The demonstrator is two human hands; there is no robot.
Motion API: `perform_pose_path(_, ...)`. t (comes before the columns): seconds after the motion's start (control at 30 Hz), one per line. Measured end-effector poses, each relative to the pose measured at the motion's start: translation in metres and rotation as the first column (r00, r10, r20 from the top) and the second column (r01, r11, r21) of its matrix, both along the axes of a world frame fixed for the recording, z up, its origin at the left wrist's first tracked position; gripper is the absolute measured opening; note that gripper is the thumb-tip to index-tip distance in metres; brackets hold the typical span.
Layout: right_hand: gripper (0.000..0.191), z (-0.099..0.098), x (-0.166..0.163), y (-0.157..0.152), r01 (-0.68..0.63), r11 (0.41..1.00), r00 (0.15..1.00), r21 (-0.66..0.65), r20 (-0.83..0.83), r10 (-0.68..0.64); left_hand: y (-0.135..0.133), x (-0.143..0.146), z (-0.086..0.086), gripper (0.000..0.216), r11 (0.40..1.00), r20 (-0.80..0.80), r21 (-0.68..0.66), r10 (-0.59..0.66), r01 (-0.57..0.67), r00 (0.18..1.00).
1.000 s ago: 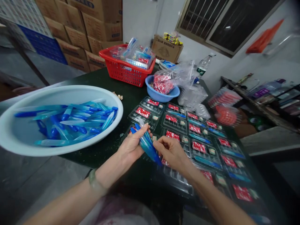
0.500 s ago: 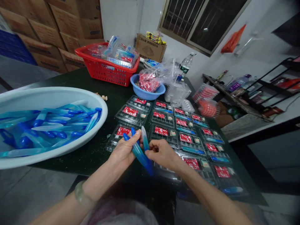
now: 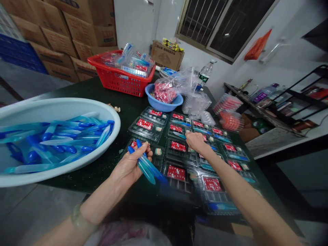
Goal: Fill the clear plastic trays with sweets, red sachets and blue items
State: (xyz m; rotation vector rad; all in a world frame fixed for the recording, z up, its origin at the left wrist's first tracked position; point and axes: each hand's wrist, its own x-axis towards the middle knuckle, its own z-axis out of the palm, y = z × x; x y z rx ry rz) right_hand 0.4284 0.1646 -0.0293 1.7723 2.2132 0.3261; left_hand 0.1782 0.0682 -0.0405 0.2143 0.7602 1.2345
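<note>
My left hand (image 3: 130,166) is closed round a small bundle of blue translucent plastic tubes (image 3: 146,164), held just above the near trays. My right hand (image 3: 196,141) reaches out over the rows of clear plastic trays (image 3: 179,150), fingers pinched on one blue tube (image 3: 179,135) at a tray in the middle row. Each tray carries a red packet, and several also hold a blue tube.
A big pale-blue basin (image 3: 51,109) of loose blue tubes sits at my left. A red basket (image 3: 120,80) of packed goods, a small blue bowl (image 3: 164,104) of red packets, clear bags and a water bottle (image 3: 205,73) stand further back. Cardboard boxes are stacked behind; shelves at right.
My right hand has drawn one tube out of the bundle and moved forward over the trays. My left hand has stayed in place with the remaining tubes.
</note>
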Motion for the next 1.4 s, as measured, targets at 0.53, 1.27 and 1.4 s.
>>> perform_pose_path(0.53, 0.021, 0.014, -0.091, -0.116, -0.279, 0.93, 0.276, -0.239, -0.948, -0.161, -0.001, 0.02, 0.005, 0.013, 0.999, 0.052, 0.036, 0.007, -0.009, 0.999)
perform_pose_path(1.27, 0.019, 0.0, -0.012, -0.099, 0.044, 0.996, 0.988, -0.074, -0.145, -0.054, -0.003, 0.006, -0.008, 0.024, 0.991, 0.059, 0.078, -0.114, 0.109, 0.992)
perform_pose_path(1.4, 0.018, -0.001, -0.016, -0.092, 0.022, 0.997, 0.992, -0.072, -0.124, -0.031, -0.003, 0.004, -0.007, 0.023, 0.993, 0.076, 0.069, -0.101, 0.096, 0.992)
